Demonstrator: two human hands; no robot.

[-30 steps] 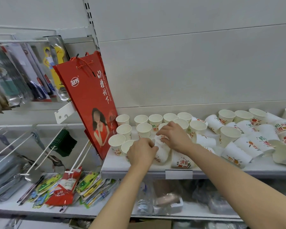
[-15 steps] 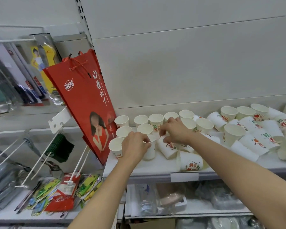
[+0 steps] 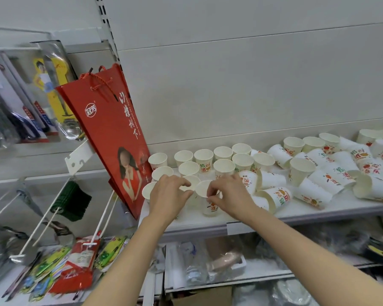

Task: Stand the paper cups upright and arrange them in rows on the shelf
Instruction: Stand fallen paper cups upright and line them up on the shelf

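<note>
Both hands at the near left of the shelf. Right hand pinches the rim of an upright paper cup, steadying it in the front row; left hand grips its neighbour. Toppled cups lie right.

Both forearms are bare, with no sleeves, rings or watch.

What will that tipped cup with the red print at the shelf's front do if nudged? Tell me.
The tipped cup lies on its side, so it will likely roll in a curve, being tapered. It looks like thin, empty paper: probably very light and easily crushed. Neighbouring cups touch it, so they may shift.
</note>
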